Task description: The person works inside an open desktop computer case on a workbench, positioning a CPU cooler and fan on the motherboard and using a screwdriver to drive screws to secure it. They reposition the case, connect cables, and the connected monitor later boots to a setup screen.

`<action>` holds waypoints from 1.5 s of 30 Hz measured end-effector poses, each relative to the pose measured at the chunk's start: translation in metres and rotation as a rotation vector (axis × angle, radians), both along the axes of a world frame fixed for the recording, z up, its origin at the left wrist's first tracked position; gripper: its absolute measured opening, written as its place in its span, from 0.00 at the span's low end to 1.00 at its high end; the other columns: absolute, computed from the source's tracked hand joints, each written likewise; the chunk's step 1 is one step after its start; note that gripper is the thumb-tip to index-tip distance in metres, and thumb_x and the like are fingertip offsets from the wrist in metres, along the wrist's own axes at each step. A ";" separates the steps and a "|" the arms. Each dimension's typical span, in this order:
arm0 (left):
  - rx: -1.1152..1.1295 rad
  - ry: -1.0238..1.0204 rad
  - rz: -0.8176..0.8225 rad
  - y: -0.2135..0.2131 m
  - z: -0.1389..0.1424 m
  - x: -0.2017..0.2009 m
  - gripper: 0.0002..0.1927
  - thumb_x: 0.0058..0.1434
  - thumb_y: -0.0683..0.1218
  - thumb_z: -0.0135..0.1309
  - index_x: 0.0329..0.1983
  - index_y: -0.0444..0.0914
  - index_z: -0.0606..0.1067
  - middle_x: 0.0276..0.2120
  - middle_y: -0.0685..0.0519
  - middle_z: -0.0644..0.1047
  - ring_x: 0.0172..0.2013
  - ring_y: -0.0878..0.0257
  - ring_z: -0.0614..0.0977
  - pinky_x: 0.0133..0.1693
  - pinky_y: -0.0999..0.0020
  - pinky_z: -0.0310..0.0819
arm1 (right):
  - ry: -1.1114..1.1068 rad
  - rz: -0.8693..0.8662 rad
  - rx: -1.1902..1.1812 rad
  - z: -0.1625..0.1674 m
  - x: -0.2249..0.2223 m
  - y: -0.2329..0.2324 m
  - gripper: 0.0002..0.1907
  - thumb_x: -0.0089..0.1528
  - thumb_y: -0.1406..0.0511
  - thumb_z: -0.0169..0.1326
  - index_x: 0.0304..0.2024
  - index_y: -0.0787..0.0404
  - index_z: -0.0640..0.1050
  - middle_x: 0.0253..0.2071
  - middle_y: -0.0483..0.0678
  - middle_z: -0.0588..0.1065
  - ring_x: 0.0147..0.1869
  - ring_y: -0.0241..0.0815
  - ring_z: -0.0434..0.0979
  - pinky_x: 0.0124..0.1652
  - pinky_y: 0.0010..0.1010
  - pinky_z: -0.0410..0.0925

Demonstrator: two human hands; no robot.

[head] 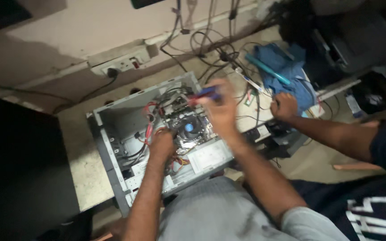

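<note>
An open computer case (126, 147) lies on its side on a pale table (79, 147), in the middle of the frame. Inside it sits a board with a round fan (189, 126) that has a blue centre, with red and black cables (150, 122) running across its left part.

The left hand (162, 145) reaches down into the case just left of the fan, fingers curled among the cables; what it grips, if anything, cannot be told.

The right hand (221, 108) is blurred, raised above the upper right corner of the case, and is closed around a screwdriver (205, 93) with a blue and red handle that points left.

To the right, another person's hand (284, 106) is clenched in a fist near a blue cloth (287, 67), on which a teal tool (266, 69) lies. A tangle of black wires (220, 53) spreads across the table above the case, and a wall socket (121, 64) sits at upper left.
</note>
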State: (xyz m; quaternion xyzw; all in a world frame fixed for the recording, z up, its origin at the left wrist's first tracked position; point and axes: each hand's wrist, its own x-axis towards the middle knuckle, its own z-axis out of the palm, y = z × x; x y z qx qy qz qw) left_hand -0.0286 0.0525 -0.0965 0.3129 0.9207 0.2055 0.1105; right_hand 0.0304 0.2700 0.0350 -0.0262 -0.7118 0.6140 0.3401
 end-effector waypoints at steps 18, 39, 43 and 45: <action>0.008 -0.065 0.077 0.014 0.031 0.001 0.38 0.47 0.43 0.63 0.64 0.37 0.68 0.57 0.42 0.75 0.56 0.46 0.77 0.54 0.48 0.70 | -0.276 -0.658 -0.626 -0.116 -0.024 0.158 0.12 0.66 0.67 0.55 0.51 0.60 0.69 0.43 0.50 0.73 0.40 0.48 0.75 0.34 0.39 0.75; 0.051 -0.054 0.055 0.004 0.031 0.003 0.22 0.49 0.34 0.59 0.49 0.38 0.76 0.47 0.45 0.78 0.53 0.47 0.79 0.58 0.53 0.71 | -0.363 0.225 -1.151 -0.083 0.013 0.197 0.17 0.72 0.62 0.50 0.60 0.66 0.72 0.63 0.60 0.74 0.66 0.57 0.77 0.65 0.48 0.72; 0.034 -0.053 -0.061 0.004 0.039 0.008 0.16 0.48 0.36 0.59 0.41 0.41 0.81 0.38 0.47 0.80 0.44 0.49 0.82 0.51 0.51 0.74 | -0.271 0.404 -1.187 -0.050 0.029 0.154 0.25 0.70 0.61 0.54 0.65 0.68 0.71 0.64 0.62 0.74 0.65 0.57 0.76 0.63 0.47 0.71; -0.050 -0.103 -0.075 0.006 0.044 0.012 0.13 0.50 0.38 0.59 0.40 0.42 0.82 0.39 0.46 0.80 0.42 0.49 0.83 0.45 0.50 0.75 | -0.297 0.309 -0.781 -0.046 0.035 0.129 0.27 0.67 0.65 0.55 0.68 0.68 0.68 0.63 0.61 0.72 0.66 0.54 0.74 0.62 0.45 0.70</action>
